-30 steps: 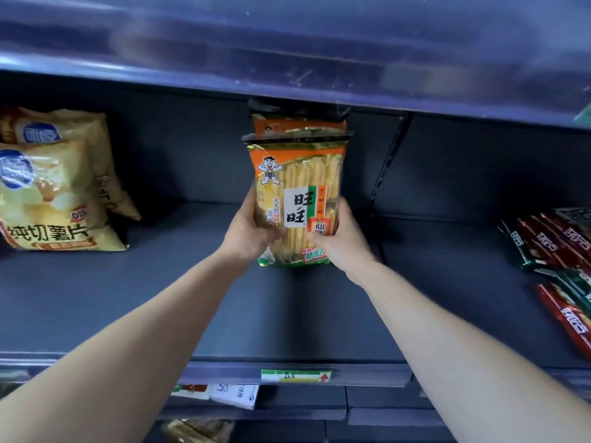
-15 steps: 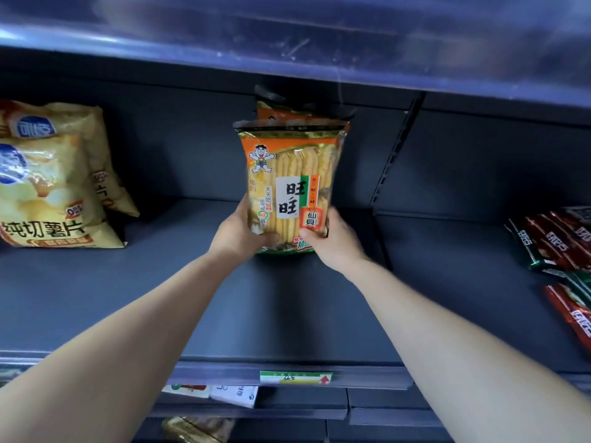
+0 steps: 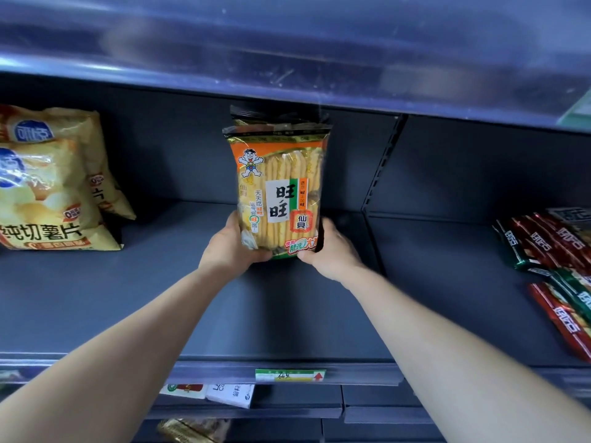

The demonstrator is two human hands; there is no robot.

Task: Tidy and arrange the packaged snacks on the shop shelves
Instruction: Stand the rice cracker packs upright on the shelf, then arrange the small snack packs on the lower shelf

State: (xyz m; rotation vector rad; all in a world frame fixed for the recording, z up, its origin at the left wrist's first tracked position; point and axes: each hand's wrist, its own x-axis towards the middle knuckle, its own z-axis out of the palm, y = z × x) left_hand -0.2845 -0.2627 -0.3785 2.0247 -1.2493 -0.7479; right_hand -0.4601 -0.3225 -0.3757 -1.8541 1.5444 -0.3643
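A: Where is the rice cracker packet (image 3: 278, 190)?
B: Upright over the middle of the grey shelf (image 3: 153, 302), its printed front facing the camera and its top just under the upper shelf (image 3: 287, 52). The hands hide its bottom edge, so I cannot tell whether it touches the shelf.
A: And the hands?
B: Both hold it. The left hand (image 3: 228, 247) grips the lower left corner, thumb on the front and fingers behind. The right hand (image 3: 332, 251) grips the lower right edge, fingers curled round the side.
A: Anything behind it?
B: 1 rear packet (image 3: 278, 115) directly behind, with only its dark top showing above the front packet.
A: What else is on that shelf?
B: 2 yellow crisp bags (image 3: 41, 193) at the far left, the front bag covering part of the rear bag, well apart from the crackers. At the far right lie red and green packets (image 3: 550, 241), overlapping each other.
A: The front rail?
B: A price label (image 3: 289, 375), green and white with a red arrow at its right end, sits on the rail below the held packet. Its writing is too small to read
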